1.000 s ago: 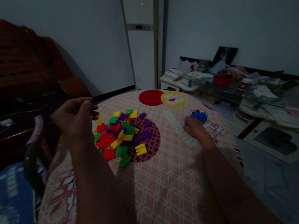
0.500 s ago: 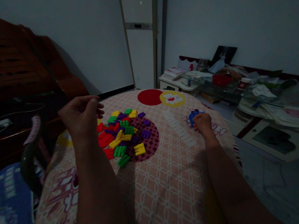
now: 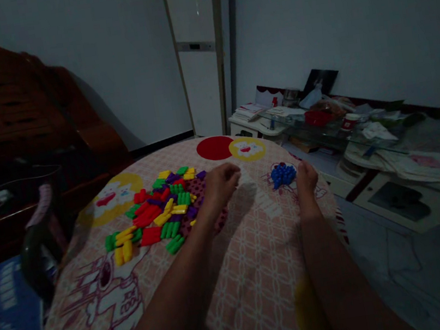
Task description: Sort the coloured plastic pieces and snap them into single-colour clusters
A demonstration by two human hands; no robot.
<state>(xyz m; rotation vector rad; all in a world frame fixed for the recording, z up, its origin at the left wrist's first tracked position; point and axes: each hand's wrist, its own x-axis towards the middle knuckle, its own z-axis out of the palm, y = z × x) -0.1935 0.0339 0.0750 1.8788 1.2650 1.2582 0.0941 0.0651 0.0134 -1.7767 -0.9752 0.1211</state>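
Here's the left hand [image 3: 223,184], out over the middle of the round table at the right edge of the mixed pile [image 3: 160,207], its fingers bent inward — whether they pinch a piece, I can't tell. Across to the right hand [image 3: 306,177], curled up just beside the blue pile [image 3: 282,175], its far side hidden from view, so no call on whether it grips anything. The blue pieces sit bunched on the right part of the table; the mixed pile, all red, yellow, green and purple, spreads over the left part and onto a dark red patterned circle [image 3: 222,217]. Down at the near left of that spread, yellow pieces [image 3: 123,253] lie beside green ones. Underneath it all, a pink tablecloth [image 3: 257,275] with a pale lattice, and at the far edge a plain red circle [image 3: 214,148] meets a yellow one [image 3: 247,150] — white figures on that. Beyond, on the right, papers [image 3: 249,111] and a cup [image 3: 349,122] share a cluttered stand [image 3: 323,136].
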